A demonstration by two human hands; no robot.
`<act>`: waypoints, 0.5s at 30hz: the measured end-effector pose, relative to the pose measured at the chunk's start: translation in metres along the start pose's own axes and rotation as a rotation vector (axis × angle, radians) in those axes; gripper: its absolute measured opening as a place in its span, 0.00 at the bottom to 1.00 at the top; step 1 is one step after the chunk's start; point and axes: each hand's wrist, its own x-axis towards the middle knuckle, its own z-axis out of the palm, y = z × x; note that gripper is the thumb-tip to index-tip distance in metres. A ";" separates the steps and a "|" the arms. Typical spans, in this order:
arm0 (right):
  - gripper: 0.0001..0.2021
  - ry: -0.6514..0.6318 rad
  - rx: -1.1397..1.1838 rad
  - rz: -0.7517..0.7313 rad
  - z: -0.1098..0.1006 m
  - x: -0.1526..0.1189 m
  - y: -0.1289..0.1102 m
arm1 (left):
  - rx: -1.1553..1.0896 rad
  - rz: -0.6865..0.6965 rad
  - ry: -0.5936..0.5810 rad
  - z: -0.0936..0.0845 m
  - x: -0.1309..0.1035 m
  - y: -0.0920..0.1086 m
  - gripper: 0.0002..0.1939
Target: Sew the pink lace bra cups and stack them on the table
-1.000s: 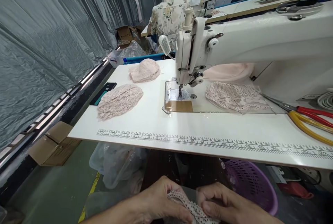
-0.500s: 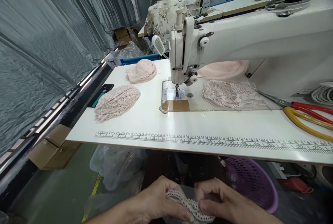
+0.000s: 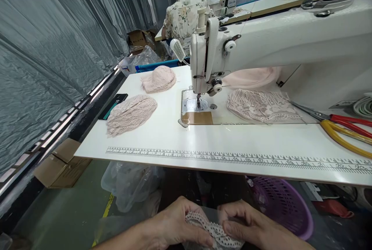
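Observation:
Both my hands are low in the view, below the table's front edge. My left hand (image 3: 174, 225) and my right hand (image 3: 250, 225) pinch the same strip of white lace trim (image 3: 213, 230) between thumbs and fingers. On the white table (image 3: 203, 141) stands a white sewing machine (image 3: 261, 48) with its needle over a metal plate (image 3: 195, 106). Pale pink lace pieces lie in a stack at the left (image 3: 130, 113), as a rounded pile behind it (image 3: 159, 79), and as a stack under the machine arm (image 3: 261, 106).
Red-and-yellow-handled scissors (image 3: 345, 128) lie at the table's right. A printed ruler (image 3: 232, 159) runs along the front edge. A purple basket (image 3: 281, 205) and clear bags (image 3: 130, 184) sit under the table. A phone (image 3: 113, 104) lies at the left edge. A person in a floral top (image 3: 186, 17) sits ahead.
My fingers have shifted slightly along the lace trim. The view has drifted a little; nothing on the table has moved.

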 end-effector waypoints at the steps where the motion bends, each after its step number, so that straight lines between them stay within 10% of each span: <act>1: 0.23 -0.003 0.007 0.000 0.000 0.000 0.001 | -0.008 -0.004 0.000 0.000 0.000 0.000 0.24; 15: 0.22 0.012 0.036 0.027 0.001 0.002 0.004 | -0.114 0.004 -0.042 -0.001 0.000 -0.004 0.21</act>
